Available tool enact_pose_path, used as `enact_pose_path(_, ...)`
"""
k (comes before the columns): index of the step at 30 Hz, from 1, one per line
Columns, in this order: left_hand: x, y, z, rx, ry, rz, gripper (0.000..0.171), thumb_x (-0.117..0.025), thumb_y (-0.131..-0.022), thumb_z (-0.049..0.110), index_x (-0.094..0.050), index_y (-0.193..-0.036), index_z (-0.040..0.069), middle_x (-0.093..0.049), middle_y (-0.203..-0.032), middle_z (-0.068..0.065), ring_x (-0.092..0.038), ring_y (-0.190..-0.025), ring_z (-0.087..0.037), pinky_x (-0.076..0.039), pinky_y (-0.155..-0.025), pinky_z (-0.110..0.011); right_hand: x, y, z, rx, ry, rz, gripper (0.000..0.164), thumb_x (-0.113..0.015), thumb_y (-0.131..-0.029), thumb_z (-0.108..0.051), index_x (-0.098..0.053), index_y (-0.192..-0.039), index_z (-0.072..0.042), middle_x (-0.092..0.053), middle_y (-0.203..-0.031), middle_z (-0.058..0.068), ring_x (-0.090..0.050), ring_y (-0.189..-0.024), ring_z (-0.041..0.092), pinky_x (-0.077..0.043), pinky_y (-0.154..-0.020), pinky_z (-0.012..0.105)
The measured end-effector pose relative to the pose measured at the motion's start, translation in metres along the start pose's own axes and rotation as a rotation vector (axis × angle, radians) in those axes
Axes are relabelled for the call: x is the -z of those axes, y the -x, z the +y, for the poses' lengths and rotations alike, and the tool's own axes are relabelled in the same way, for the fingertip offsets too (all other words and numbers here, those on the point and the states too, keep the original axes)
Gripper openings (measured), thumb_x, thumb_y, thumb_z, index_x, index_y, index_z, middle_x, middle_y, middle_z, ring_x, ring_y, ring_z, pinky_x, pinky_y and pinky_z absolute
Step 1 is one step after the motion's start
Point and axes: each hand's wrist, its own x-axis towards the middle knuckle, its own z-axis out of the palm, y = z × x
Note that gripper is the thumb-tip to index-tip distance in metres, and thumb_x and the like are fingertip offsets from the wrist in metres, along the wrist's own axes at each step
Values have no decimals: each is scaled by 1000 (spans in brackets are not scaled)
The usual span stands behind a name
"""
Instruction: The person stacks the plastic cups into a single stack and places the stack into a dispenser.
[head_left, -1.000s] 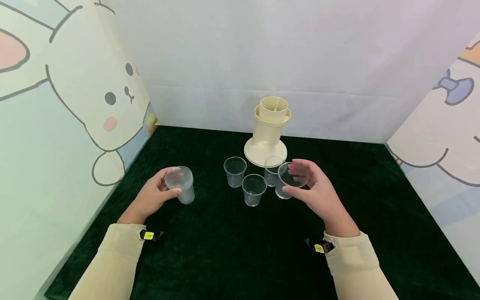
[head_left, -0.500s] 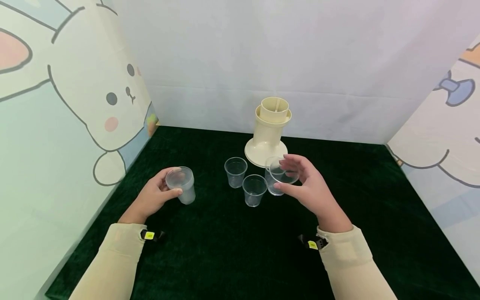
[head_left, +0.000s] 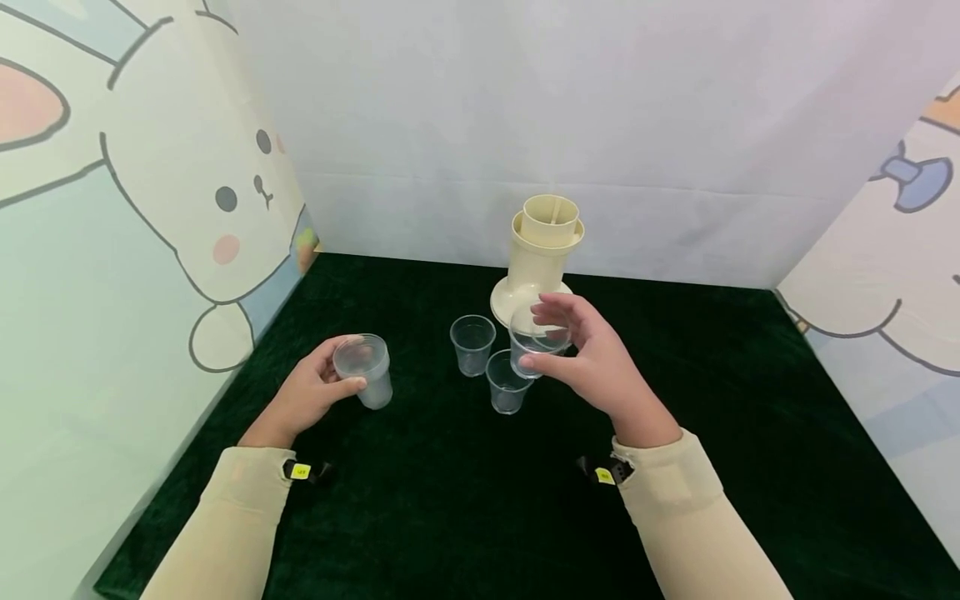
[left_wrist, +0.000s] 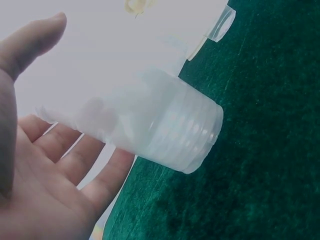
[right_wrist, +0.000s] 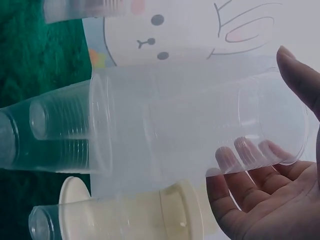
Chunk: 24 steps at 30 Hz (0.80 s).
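Note:
On the left, my left hand (head_left: pixel 303 387) grips a stack of frosty-looking clear plastic cups (head_left: pixel 367 375), thumb on the near side; the left wrist view shows the ribbed cup stack (left_wrist: pixel 175 125) tilted. My right hand (head_left: pixel 600 367) holds a clear plastic cup (head_left: pixel 531 343) by its sides, thumb in front and fingers behind. This cup overlaps the upper edge of an upright front cup (head_left: pixel 507 392). Another clear cup (head_left: pixel 472 346) stands to its left. A further cup near the cream holder is mostly hidden behind my right hand and its cup.
Behind the cups, a cream cylindrical holder (head_left: pixel 540 254) with a round base stands near the white back wall (head_left: pixel 480 125). Dark green velvet cloth (head_left: pixel 450 500) covers the table. Cartoon-printed panels (head_left: pixel 135 275) flank both sides.
My right hand has moved left and slightly farther back with its cup, from beside the group to over it. My left hand and its cup stack stay almost still.

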Motion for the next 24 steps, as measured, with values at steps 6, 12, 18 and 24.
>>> enact_pose_path(6,0,0,0,3,2,-5,65,-74,-98,27,-42,-153,13,-51,-144,-12,-55,-125,-28,-48,-93,-18,-10,-11,-7,11,-45,-20,78,-88,-84,-18,-46,-150,-13,-58,-141,1,-52,-130,17,-40,-111,48)
enact_pose_path(12,0,0,1,-4,-14,-3,65,-74,-98,27,-42,-152,12,-52,-144,-12,-55,-125,-28,-47,-94,-18,-25,-20,-10,5,-68,-50,78,-87,-86,-23,-45,-151,-14,-56,-143,3,-52,-132,21,-39,-111,52)
enact_pose_path(18,0,1,1,-10,-18,-2,64,-73,-99,26,-42,-152,12,-52,-144,-12,-55,-125,-28,-47,-94,-18,-42,-30,-10,12,-53,-92,77,-86,-87,-27,-45,-151,-17,-57,-143,0,-52,-132,24,-38,-112,53)
enact_pose_path(24,-1,1,3,-9,-24,4,65,-73,-99,27,-41,-153,12,-52,-144,-12,-55,-126,-29,-47,-93,-17,-58,-42,-11,22,-40,-137,74,-85,-88,-28,-45,-150,-17,-57,-142,-3,-53,-131,15,-38,-113,46)
